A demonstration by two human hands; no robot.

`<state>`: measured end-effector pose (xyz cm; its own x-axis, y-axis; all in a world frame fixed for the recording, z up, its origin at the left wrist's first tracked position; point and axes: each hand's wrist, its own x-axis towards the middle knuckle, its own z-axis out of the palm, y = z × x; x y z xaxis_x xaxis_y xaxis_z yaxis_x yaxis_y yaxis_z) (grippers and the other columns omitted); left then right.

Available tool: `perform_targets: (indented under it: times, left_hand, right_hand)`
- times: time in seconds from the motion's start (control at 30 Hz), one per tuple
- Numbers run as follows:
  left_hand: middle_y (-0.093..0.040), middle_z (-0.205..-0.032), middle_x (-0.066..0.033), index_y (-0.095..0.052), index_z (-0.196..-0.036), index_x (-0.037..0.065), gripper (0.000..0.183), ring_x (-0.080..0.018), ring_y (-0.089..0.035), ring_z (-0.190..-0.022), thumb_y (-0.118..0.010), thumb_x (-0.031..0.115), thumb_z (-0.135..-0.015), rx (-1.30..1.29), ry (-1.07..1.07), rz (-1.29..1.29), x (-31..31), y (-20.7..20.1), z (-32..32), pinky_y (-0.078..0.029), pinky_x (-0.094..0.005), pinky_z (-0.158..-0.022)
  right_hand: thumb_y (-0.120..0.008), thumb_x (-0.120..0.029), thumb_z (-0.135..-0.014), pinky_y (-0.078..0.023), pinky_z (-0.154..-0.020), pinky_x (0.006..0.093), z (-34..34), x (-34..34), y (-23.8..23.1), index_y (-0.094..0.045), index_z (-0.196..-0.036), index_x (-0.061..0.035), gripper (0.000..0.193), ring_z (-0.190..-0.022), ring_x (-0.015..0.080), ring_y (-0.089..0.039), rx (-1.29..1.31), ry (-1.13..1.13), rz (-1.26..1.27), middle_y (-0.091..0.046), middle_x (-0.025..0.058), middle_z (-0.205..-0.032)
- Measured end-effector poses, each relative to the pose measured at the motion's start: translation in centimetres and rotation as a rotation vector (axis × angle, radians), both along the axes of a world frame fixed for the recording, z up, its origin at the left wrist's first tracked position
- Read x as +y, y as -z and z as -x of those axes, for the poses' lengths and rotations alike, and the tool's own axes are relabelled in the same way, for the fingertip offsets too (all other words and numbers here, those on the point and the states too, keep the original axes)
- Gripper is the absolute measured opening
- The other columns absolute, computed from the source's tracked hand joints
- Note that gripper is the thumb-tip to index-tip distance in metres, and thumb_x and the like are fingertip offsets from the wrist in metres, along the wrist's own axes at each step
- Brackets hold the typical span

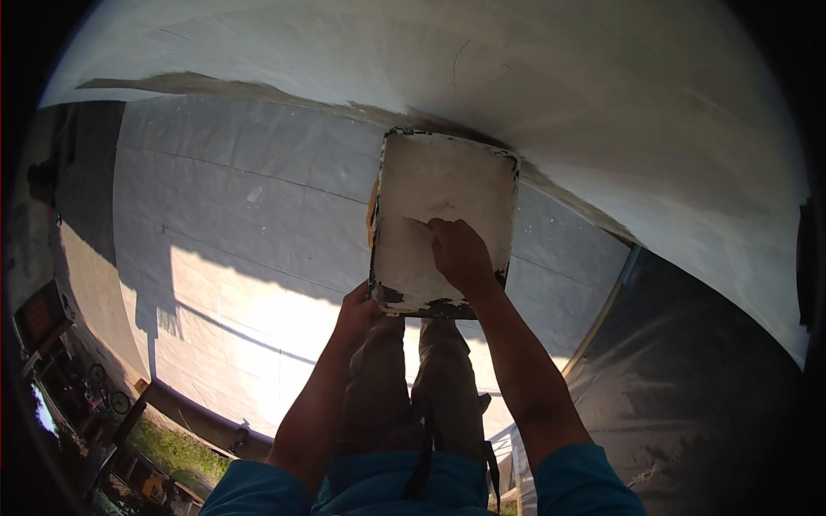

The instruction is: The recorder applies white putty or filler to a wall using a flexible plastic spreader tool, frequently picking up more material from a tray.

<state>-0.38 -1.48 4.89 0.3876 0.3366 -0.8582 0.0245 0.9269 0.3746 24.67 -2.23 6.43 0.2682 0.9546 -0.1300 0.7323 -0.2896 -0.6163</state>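
Note:
In front of my legs is a rectangular dark tray (447,172), its inside coated with pale plaster or paint and its rim crusted with white smears. My left hand (354,314) is closed on the tray's near left corner. Over the middle of the tray, my right hand (463,256) is closed around a slim tool (419,223) whose tip points left, just above or touching the pale coating. Most of that tool is hidden by my fingers, so I cannot make out its kind. A small ridge of the pale material lies just beyond my right hand.
A pale wall (602,103) with thin cracks and a rough lower edge runs across the far side. Grey sheeting (258,163) with seams covers the floor, partly sunlit. Dark sheeting (680,370) lies at right. A tan object (372,215) shows behind the tray's left edge. Grass (185,451) and bicycles (107,389) are at lower left.

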Motion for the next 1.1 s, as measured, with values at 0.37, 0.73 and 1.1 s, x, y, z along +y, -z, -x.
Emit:
perform_targets:
  times: [0.37,0.73,1.1]
  left_hand:
    - [-0.067,-0.116,-0.0151,-0.052,-0.137,-0.006,0.055,-0.0243,-0.070,-0.100,-0.056,-0.003,-0.082,0.019,-0.013,-0.019,0.2,0.1,0.8,-0.058,-0.0361,-0.089]
    - [-0.068,-0.118,-0.0137,-0.054,-0.136,-0.006,0.053,-0.0226,-0.068,-0.103,-0.056,0.000,-0.084,0.018,0.040,-0.022,0.4,0.2,0.9,-0.055,-0.0357,-0.092]
    - [-0.068,-0.112,-0.0131,-0.058,-0.131,-0.006,0.051,-0.0206,-0.067,-0.095,-0.055,0.001,-0.081,0.105,0.070,-0.093,-0.5,3.8,1.8,-0.057,-0.0332,-0.083]
  right_hand:
    - [-0.060,0.001,-0.083,-0.052,-0.082,0.0451,-1.1,-6.1,-2.1,-0.062,-0.109,-0.0040,0.026,-0.088,0.0334,-0.063,-0.079,-0.143,-0.046,-0.066,0.0151,-0.095]
    - [-0.060,-0.001,-0.080,-0.050,-0.076,0.0421,4.5,-6.8,-1.4,-0.060,-0.105,-0.0020,0.025,-0.077,0.0300,-0.059,-0.151,-0.031,-0.007,-0.060,0.0118,-0.084]
    - [-0.058,-0.008,-0.086,-0.053,-0.081,0.0355,-1.9,-4.7,0.3,-0.067,-0.109,0.0039,0.028,-0.085,0.0233,-0.068,0.822,0.664,0.223,-0.071,0.0127,-0.090]
